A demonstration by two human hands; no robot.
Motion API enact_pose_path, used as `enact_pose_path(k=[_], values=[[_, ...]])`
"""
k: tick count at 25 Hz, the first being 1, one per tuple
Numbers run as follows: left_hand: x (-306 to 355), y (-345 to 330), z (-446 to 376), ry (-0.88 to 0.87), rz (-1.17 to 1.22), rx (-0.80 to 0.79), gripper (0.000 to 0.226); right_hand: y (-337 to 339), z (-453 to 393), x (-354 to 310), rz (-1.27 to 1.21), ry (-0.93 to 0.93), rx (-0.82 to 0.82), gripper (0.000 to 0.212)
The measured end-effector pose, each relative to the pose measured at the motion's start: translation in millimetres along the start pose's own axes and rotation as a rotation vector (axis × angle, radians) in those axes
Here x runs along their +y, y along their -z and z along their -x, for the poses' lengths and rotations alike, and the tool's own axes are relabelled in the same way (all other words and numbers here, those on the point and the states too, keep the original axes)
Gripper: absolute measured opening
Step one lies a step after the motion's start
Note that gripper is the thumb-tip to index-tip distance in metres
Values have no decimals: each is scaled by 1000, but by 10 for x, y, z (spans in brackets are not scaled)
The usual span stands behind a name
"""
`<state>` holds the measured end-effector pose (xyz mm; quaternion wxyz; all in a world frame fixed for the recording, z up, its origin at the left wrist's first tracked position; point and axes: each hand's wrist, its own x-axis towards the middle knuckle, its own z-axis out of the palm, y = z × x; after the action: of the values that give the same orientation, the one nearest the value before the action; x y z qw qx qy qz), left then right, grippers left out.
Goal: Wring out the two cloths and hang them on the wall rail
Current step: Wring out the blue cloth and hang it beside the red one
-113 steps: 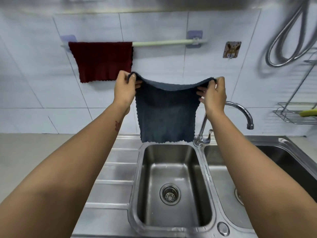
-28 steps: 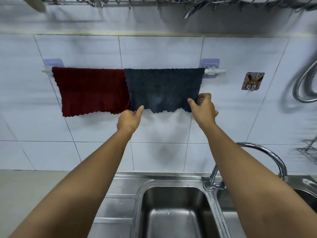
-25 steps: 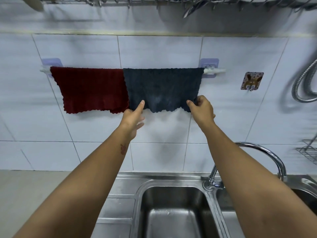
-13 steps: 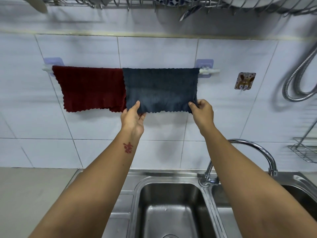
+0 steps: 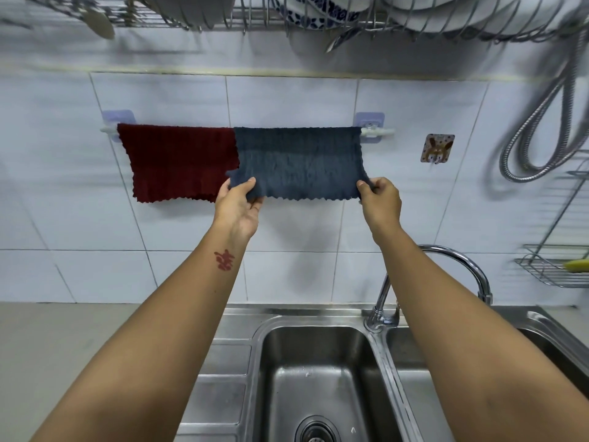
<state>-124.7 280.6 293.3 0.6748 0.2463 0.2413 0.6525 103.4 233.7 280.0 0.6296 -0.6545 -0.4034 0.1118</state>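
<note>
A white wall rail (image 5: 377, 132) runs across the tiled wall on two lilac mounts. Folded over its left half hangs a dark red cloth (image 5: 178, 161). A dark blue cloth (image 5: 299, 161) hangs over the right half, its edge just overlapping the red one. My left hand (image 5: 239, 205) pinches the blue cloth's lower left corner. My right hand (image 5: 379, 199) pinches its lower right corner. The blue cloth's bottom edge is stretched flat between both hands and pulled slightly away from the wall.
A wire dish rack (image 5: 318, 17) with plates and bowls hangs overhead. A double steel sink (image 5: 258, 362) sits below, with a curved faucet (image 5: 459, 263) under my right forearm. A rabbit-shaped wall hook (image 5: 436, 148), a metal hose (image 5: 541, 132) and a wire shelf (image 5: 551, 269) are at right.
The blue cloth went from held over the sink to draped on the rail beside the red one. My hands then closed on its lower corners and pulled the hem straight.
</note>
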Motion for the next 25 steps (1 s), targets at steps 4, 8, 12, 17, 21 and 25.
enact_pose_path(k=[4, 8, 12, 17, 21, 25], values=[[90, 62, -25, 13, -113, -10, 28, 16, 68, -34, -20, 8, 20, 13], [112, 112, -87, 17, -255, 61, 27, 12, 83, -31, 6, -8, -16, 26], [40, 196, -119, 9, -302, 100, 22, -11, 81, 18, -4, -43, -54, 32], [30, 230, -226, -59, -358, 94, 19, -37, -6, 98, 78, -38, -40, 29], [0, 344, -313, -89, -463, 107, 12, -83, -52, 173, 84, -31, -27, 15], [-23, 418, -379, -142, -562, 81, 16, -149, -60, 225, 92, -13, -18, 5]])
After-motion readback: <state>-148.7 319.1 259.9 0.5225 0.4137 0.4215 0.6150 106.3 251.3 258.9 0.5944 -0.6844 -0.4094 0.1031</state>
